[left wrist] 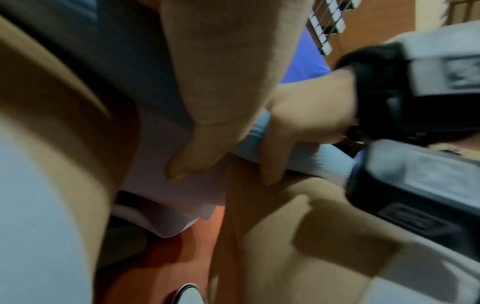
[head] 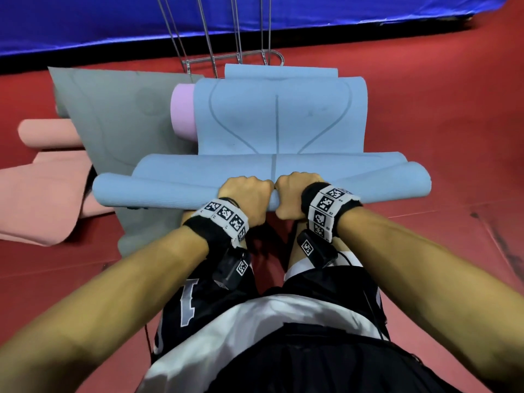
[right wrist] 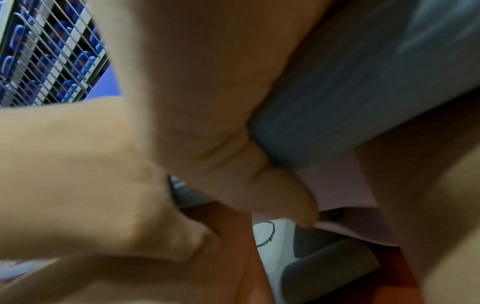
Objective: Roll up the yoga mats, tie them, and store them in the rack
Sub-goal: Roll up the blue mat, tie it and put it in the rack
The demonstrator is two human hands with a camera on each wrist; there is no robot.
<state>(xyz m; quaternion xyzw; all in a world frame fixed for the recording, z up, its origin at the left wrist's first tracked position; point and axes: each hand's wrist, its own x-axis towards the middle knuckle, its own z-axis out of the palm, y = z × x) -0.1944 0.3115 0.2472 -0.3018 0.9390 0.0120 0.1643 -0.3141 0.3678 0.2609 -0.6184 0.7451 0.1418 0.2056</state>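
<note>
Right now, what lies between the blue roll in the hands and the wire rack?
In the head view, the unrolled stretch of the blue yoga mat lies between the roll and the wire rack, draped over a purple rolled mat.

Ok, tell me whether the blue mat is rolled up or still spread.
Partly rolled. Both hands, left and right, grip a roll at the blue mat's near end; the rest lies flat toward the rack.

Blue mat point(head: 278, 123): light blue, darker line markings. Grey mat point(head: 113, 114): plain grey. Rolled mat point(head: 183, 112): lilac. Pink mats point(head: 42, 177): salmon pink. Floor point(head: 425, 109): red. Rack point(head: 226, 29): silver wire. Wristbands point(head: 226, 219): black, with black-and-white square markers.
</note>
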